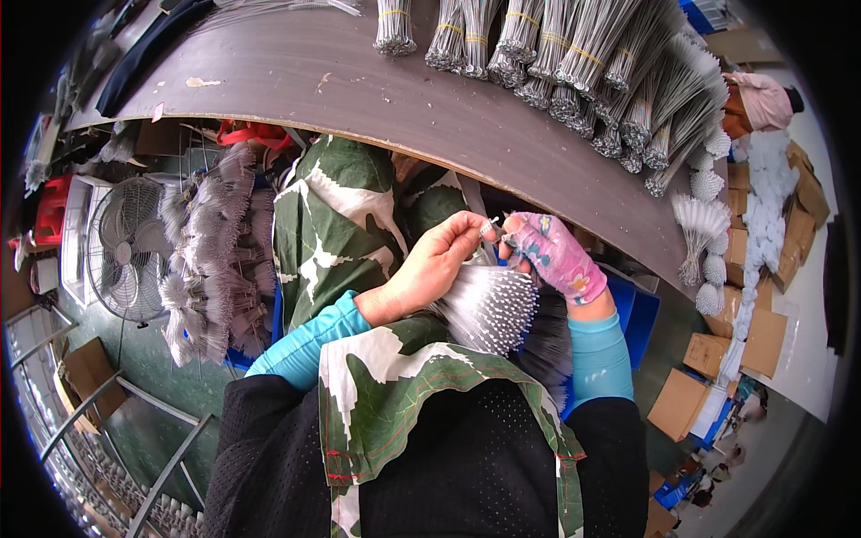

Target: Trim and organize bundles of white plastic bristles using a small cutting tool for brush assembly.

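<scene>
Above my lap, my left hand (441, 258) is closed, its thumb and fingertips pinching a small pale piece (490, 228) too small to name. My right hand (554, 258), in a pink flowered fingerless glove, is closed with its fingertips right beside that piece; what lies between them is hidden. Directly beneath both hands, a thick bundle of thin white strands (489, 309) fans out, its dotted ends facing the lower right. The bundle lies against my green and white leaf-patterned apron (421, 359). Darker strands (544, 345) hang beside it on the right.
A brown worktable (296, 76) curves across in front, carrying several banded bundles of grey wire (574, 63). White bundles (701, 224) sit at its right edge. To the left are hanging pale bundles (215, 242), a fan (128, 247) and a metal frame (161, 480); cardboard boxes (679, 403) stand right.
</scene>
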Available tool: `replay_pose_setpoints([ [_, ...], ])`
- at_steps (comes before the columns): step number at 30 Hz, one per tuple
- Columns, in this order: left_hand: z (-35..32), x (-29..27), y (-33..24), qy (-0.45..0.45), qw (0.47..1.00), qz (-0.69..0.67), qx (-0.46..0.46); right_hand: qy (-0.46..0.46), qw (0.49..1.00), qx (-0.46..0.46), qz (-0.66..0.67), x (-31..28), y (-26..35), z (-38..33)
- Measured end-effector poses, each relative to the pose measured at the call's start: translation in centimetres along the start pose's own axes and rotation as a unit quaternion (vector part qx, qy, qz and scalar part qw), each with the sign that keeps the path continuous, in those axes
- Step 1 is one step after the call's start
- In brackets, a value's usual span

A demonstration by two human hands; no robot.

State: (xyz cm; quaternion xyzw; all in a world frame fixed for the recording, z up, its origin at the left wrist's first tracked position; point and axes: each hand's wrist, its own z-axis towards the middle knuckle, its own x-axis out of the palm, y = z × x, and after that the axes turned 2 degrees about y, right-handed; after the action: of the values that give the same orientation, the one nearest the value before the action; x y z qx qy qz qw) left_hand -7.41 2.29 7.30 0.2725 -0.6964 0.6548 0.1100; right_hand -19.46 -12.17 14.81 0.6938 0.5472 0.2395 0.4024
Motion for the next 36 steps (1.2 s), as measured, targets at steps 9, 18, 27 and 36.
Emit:
replay_pose_setpoints([
  [9,0.1,1.1,-0.9,0.031,0.998,-0.048,0.005,-0.253,0.912,-0.247,-0.207,2.1,-2.9,-1.5],
  [18,-0.1,0.0,-0.2,0.037,0.998,-0.058,0.012,-0.166,0.977,-0.049,0.122,-0.6,-4.0,-1.5],
  [27,0.6,-0.1,-0.1,0.0,0.991,0.101,0.089,-0.231,0.95,-0.083,0.193,1.5,-11.3,-2.2],
  [36,0.3,-1.7,1.0,0.045,0.997,0.062,-0.03,-0.179,0.957,-0.185,0.137,2.6,-4.4,-0.9],
])
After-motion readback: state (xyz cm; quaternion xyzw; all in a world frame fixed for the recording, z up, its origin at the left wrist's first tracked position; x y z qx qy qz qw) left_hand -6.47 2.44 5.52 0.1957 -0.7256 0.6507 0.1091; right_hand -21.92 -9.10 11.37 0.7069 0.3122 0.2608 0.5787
